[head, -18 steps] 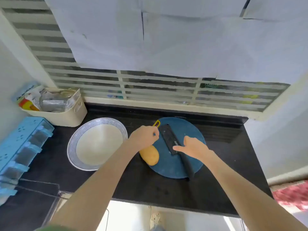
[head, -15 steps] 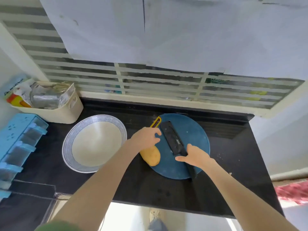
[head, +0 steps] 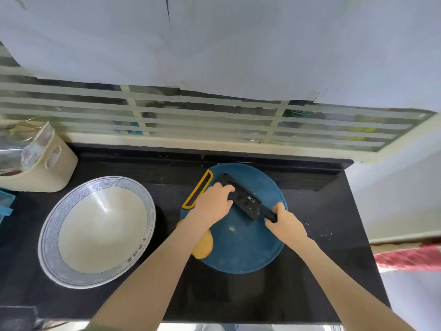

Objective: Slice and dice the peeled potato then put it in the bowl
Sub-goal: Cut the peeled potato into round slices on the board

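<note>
the right hand (head: 284, 224) is clamped on the black handle of the knife (head: 245, 201), which lies across the blue cutting board (head: 245, 249) on the desk (head: 334, 211). the left hand (head: 213, 203) touches the blade with bent fingers; i cannot tell if it grips. the peeled potato (head: 204, 247) sits at the board's left edge, partly under the left forearm, near the bowl (head: 49, 235).

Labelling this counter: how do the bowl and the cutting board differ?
The bowl is white with a patterned grey rim; the cutting board is blue. The bowl is deep and holds nothing; the cutting board is flat and carries the knife and the potato. Both are round and sit on the black counter.
</note>
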Demonstrator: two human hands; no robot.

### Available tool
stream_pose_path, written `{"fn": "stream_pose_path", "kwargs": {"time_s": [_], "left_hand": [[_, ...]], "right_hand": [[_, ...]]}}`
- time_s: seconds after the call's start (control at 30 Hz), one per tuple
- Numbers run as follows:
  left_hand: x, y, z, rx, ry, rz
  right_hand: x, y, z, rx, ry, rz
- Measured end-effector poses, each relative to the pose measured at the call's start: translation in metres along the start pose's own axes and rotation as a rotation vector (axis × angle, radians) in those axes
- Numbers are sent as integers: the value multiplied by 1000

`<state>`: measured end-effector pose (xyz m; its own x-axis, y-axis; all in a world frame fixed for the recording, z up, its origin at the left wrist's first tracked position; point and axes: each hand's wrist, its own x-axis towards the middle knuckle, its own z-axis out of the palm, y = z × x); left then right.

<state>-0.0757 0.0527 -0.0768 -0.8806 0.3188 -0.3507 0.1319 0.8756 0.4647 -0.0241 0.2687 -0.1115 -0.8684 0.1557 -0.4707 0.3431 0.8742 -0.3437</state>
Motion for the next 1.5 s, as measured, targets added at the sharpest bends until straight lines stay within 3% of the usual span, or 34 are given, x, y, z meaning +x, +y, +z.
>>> {"fn": "stream_pose_path", "kwargs": {"time_s": [0.13,0.27,0.57,0.9,1.5], "left_hand": [[13,23,8,319,-3,105],[28,39,20,622,-65,318],[40,36,36,543,47,614],[32,31,30,533,96,559],[22,57,37,538,58,513]], "right_hand": [[8,15,-15,-100,-6,-23],[10,32,-29,-236,12,-99],[12,44,-38,-340,50,-235],[20,44,-40,-467,104,-395],[-1,64,-47,-451,75,-333]]}}
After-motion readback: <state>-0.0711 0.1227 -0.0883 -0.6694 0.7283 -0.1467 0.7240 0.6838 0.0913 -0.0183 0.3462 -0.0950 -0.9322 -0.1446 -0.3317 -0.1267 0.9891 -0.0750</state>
